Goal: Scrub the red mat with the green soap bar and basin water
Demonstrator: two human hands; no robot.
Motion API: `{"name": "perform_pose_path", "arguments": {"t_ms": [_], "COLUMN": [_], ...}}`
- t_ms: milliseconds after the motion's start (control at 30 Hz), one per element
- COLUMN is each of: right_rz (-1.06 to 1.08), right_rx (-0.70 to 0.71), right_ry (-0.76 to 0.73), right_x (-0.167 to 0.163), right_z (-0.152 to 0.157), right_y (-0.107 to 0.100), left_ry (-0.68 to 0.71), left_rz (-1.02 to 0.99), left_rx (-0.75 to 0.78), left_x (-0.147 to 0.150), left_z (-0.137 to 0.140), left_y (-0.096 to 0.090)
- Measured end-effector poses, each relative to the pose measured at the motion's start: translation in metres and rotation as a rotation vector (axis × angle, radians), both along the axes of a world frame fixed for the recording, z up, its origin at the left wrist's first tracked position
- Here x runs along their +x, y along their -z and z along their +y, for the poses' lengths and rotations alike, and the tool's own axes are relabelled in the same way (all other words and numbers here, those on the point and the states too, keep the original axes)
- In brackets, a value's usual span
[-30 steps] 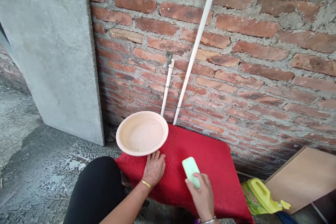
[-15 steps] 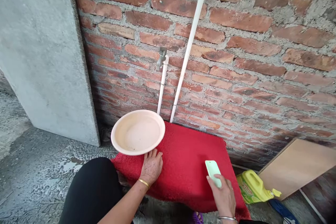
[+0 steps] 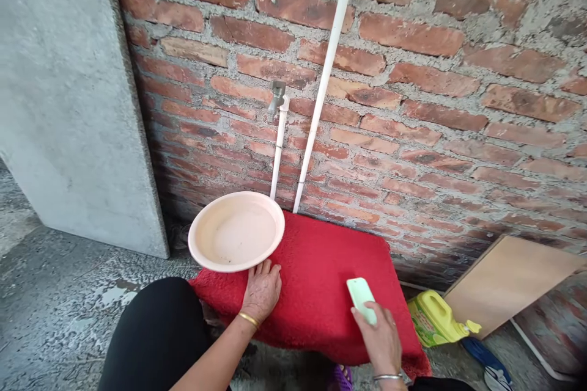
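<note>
A red fleecy cloth (image 3: 316,275) lies spread over a low surface in front of me. My left hand (image 3: 262,290) rests flat on it, fingers stretched out, their tips by the near rim of a pale pink basin (image 3: 202,250). The basin stands on the cloth's left end, with a few dark specks on its bottom. In my right hand (image 3: 381,336) is a pale green brush (image 3: 361,293) with rounded corners and a small hole at its far end. Its underside faces the cloth and is hidden.
A brick wall (image 3: 426,128) with a white pipe (image 3: 328,67) and a tap (image 3: 276,96) rises behind. A grey slab (image 3: 77,104) leans at left. At right are a yellow jug (image 3: 433,317), a tan board (image 3: 509,281) and a blue slipper (image 3: 486,363). The floor at left is wet.
My right hand and the brush have moved slightly left over the cloth, though the whole view has shifted a little too. My left hand stays by the basin.
</note>
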State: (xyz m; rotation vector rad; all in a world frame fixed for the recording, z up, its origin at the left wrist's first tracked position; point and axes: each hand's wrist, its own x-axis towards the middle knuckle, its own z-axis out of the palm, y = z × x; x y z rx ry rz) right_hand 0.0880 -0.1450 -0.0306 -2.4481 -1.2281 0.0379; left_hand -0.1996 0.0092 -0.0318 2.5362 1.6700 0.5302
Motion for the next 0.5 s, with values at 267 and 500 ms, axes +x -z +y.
{"name": "perform_pose_path", "arguments": {"t_ms": [267, 500], "right_rz": [0.075, -0.022], "right_rx": [0.005, -0.107], "right_ry": [0.068, 0.068], "right_x": [0.005, 0.020], "right_z": [-0.003, 0.001], "right_y": [-0.007, -0.013], "left_ry": [0.002, 0.032], "left_rz": [-0.014, -0.016], "left_rx": [0.001, -0.118], "left_x": [0.001, -0.005], "left_z": [0.000, 0.006], "left_y": [0.003, -0.002]}}
